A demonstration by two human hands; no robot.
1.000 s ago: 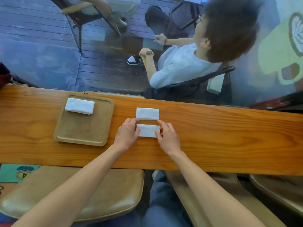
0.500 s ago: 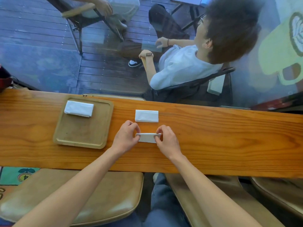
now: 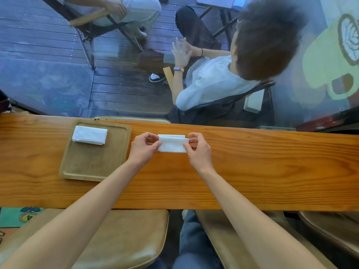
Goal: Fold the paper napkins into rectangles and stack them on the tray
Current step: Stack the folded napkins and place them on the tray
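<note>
Napkin lifted, held at both ends.
Your left hand (image 3: pixel 142 147) and right hand (image 3: pixel 197 147) now pinch the folded napkin (image 3: pixel 172 145), raised over another napkin; the tray (image 3: pixel 93 166) waits left.

Both bare forearms reach forward, converging slightly. The left hand (image 3: pixel 143 147) and right hand (image 3: pixel 198 149) sit level with each other, fingers curled in a pinch, thumbs pointing inward toward one another.
</note>
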